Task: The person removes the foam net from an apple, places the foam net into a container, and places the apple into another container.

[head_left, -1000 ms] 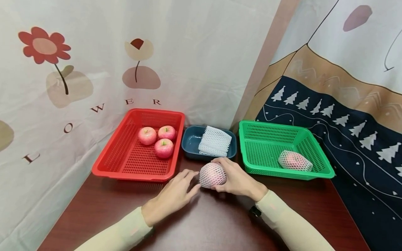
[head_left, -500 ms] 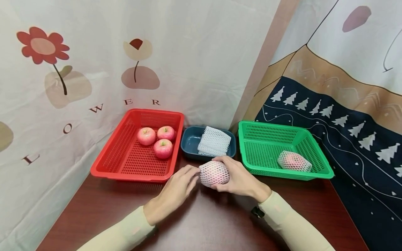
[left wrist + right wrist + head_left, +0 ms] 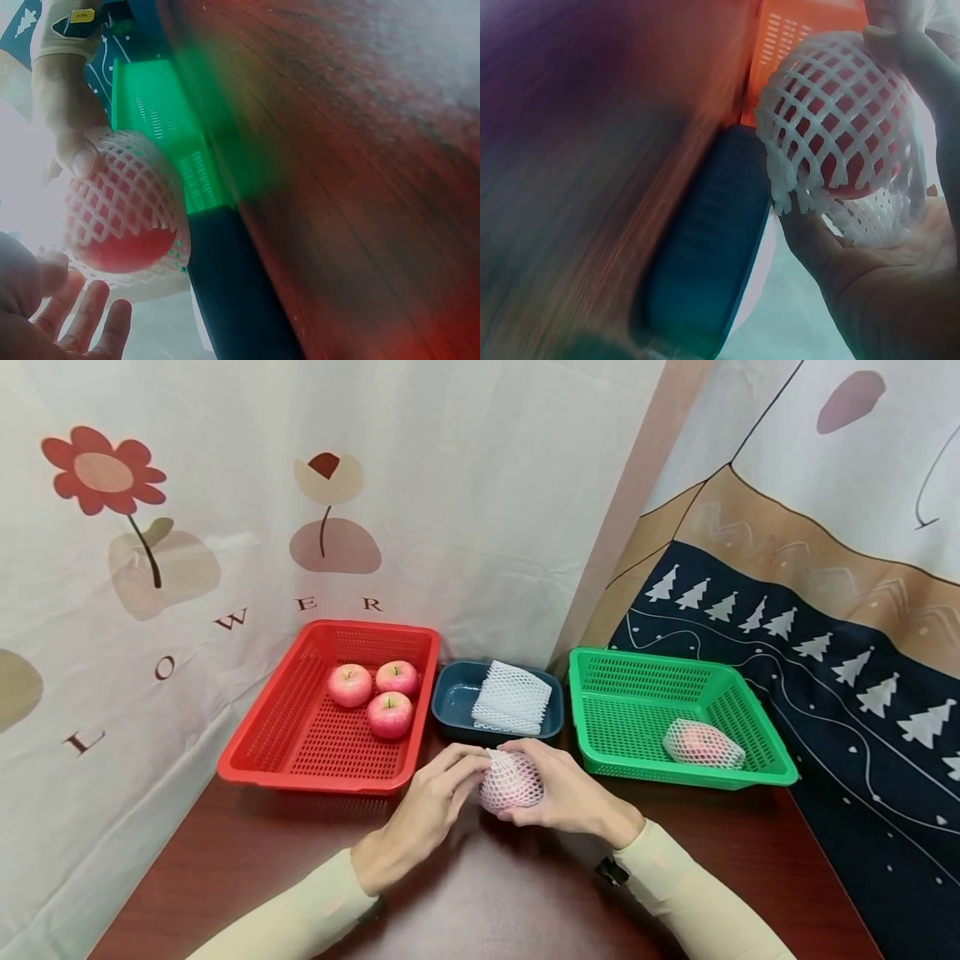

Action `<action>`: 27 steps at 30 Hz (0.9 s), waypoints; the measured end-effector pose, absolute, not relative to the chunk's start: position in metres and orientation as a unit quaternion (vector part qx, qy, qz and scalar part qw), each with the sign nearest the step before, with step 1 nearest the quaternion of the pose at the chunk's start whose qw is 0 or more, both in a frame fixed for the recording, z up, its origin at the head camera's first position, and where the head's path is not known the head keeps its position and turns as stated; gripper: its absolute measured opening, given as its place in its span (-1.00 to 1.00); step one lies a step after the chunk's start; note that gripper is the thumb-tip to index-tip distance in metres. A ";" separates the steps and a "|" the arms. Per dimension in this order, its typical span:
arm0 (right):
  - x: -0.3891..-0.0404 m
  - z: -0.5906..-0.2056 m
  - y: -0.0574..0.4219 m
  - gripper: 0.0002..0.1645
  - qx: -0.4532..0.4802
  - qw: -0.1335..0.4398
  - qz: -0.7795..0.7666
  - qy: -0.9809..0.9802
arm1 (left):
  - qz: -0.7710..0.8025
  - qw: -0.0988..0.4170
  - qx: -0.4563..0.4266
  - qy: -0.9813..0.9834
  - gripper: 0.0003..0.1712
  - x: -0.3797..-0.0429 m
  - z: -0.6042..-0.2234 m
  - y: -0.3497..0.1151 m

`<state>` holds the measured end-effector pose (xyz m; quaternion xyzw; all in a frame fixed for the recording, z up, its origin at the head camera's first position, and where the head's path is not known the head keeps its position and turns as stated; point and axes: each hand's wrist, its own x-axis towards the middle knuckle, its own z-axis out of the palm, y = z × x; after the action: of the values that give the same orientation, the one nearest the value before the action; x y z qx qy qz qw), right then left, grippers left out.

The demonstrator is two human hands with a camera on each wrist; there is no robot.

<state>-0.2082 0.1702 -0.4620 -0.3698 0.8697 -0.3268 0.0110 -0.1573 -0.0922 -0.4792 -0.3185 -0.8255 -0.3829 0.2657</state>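
An apple (image 3: 124, 250) sits inside a white foam net sleeve (image 3: 829, 112), its red skin showing through the mesh and at the net's open end. My right hand (image 3: 566, 793) grips the netted apple from the right, its thumb and fingers spread round it. From the left, my left hand (image 3: 429, 797) pinches the upper edge of the net between thumb and forefinger; its other fingers (image 3: 86, 315) stay loosely extended in the left wrist view. The two hands meet over the table just in front of a small blue tray (image 3: 452, 718).
A red basket (image 3: 315, 781) at left holds three bare apples (image 3: 390, 716). Folded foam nets (image 3: 512, 697) lie in the blue tray. A green basket (image 3: 622, 727) at right holds another netted apple (image 3: 703, 745). A printed cloth hangs behind the brown table (image 3: 480, 902).
My left hand has moved slightly right and up onto the net's edge, drawing it upward. The netted apple has turned a little in my right hand. Baskets and tray stay put.
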 end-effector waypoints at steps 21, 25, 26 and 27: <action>-0.203 -0.467 0.172 0.31 -0.393 0.001 -0.340 0.854 | -0.346 0.177 -0.358 -0.849 -0.38 -0.157 -0.473 -0.084; -0.203 -0.467 0.172 0.30 -0.400 -0.011 -0.349 0.847 | -0.341 0.166 -0.363 -0.851 -0.38 -0.158 -0.471 -0.085; -0.203 -0.467 0.173 0.31 -0.402 -0.014 -0.351 0.846 | -0.340 0.163 -0.366 -0.851 -0.38 -0.159 -0.471 -0.085; -0.204 -0.467 0.173 0.31 -0.403 -0.018 -0.352 0.845 | -0.338 0.161 -0.367 -0.852 -0.39 -0.159 -0.470 -0.085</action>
<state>-0.2037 0.1732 -0.4673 -0.4027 0.8449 -0.3515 -0.0180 -0.1592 -0.0849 -0.4702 -0.3673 -0.8515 -0.3380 0.1605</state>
